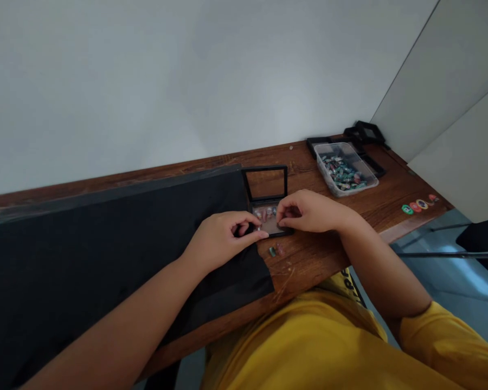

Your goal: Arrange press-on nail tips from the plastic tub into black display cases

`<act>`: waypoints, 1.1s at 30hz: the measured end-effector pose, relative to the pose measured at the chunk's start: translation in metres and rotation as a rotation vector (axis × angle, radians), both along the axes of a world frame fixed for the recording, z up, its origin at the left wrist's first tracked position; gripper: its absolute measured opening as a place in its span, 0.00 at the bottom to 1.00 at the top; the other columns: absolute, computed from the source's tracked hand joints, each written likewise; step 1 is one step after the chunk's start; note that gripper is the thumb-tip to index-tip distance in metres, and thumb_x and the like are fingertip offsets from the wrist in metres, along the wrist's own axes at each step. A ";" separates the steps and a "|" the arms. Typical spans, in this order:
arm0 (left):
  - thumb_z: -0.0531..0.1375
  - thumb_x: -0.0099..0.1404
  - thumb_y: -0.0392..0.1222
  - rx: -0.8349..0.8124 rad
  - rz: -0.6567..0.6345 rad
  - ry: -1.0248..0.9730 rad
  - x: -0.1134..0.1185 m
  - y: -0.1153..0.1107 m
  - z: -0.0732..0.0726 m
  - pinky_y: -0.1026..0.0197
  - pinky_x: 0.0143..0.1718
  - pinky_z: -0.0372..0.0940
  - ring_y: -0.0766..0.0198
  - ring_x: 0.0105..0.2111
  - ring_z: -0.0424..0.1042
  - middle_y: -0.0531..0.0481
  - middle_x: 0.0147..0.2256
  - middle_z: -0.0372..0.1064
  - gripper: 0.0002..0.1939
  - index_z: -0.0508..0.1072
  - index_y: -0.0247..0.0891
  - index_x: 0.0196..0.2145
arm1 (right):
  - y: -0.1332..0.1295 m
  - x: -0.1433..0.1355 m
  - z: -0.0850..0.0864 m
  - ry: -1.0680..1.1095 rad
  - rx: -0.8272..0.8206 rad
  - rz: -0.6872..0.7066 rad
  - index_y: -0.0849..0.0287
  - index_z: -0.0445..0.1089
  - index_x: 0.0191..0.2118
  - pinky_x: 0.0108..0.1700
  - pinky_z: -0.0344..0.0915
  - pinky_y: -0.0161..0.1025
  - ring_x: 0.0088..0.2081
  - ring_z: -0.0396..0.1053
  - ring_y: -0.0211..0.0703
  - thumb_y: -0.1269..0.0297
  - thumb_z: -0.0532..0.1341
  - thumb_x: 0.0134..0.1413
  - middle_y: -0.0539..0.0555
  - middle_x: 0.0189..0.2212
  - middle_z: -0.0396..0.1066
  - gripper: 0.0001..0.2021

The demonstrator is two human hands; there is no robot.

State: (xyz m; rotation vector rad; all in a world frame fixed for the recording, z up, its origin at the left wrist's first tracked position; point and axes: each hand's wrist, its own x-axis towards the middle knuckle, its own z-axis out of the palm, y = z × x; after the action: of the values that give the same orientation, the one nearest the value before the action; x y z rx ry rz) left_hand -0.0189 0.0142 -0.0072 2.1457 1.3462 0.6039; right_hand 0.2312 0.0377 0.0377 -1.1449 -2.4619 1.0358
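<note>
A small black-framed case (271, 235) stands on the wooden table with its clear-windowed lid (265, 169) raised. A row of small shiny stones (265, 213) in pinkish and pale tones lies along the back of its inside. My left hand (222, 238) grips the case's left front corner, thumb along the front edge and fingers curled. Over the case's right part, my right hand (311, 211) pinches thumb and forefinger together; whatever is between them cannot be made out. In front of the case lie a green stone (272, 252) and a pinkish stone (280, 248).
A clear plastic tub (368, 187) full of small coloured pieces stands back right, with black frames (368, 132) behind it. Several round coloured pieces (422, 204) lie near the table's right end. A black sheet (106, 254) covers the left; a pale wall (146, 81) borders the back.
</note>
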 end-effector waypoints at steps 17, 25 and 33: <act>0.66 0.65 0.60 0.063 -0.017 -0.004 -0.001 0.001 -0.002 0.63 0.25 0.55 0.67 0.22 0.60 0.58 0.22 0.65 0.17 0.83 0.44 0.36 | -0.006 -0.011 -0.009 0.102 0.171 -0.075 0.59 0.73 0.42 0.38 0.55 0.35 0.32 0.68 0.37 0.70 0.61 0.67 0.48 0.31 0.74 0.03; 0.61 0.70 0.63 0.121 -0.071 -0.033 0.001 -0.001 -0.004 0.63 0.27 0.58 0.67 0.23 0.62 0.56 0.24 0.69 0.21 0.86 0.45 0.40 | -0.006 -0.012 -0.006 0.054 0.198 -0.115 0.59 0.75 0.42 0.37 0.54 0.34 0.30 0.67 0.36 0.71 0.63 0.67 0.47 0.28 0.74 0.04; 0.59 0.71 0.62 0.125 -0.071 -0.024 0.003 -0.002 -0.002 0.62 0.28 0.60 0.66 0.22 0.63 0.55 0.24 0.71 0.21 0.86 0.46 0.41 | -0.006 -0.011 -0.004 0.043 0.218 -0.174 0.59 0.76 0.40 0.36 0.53 0.35 0.28 0.67 0.36 0.73 0.64 0.64 0.47 0.26 0.75 0.04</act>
State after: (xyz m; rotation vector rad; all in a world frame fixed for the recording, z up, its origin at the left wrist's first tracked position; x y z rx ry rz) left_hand -0.0161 0.0124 -0.0087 2.2681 1.2437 0.6997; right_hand 0.2200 0.0313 0.0340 -1.2251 -2.3238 0.7168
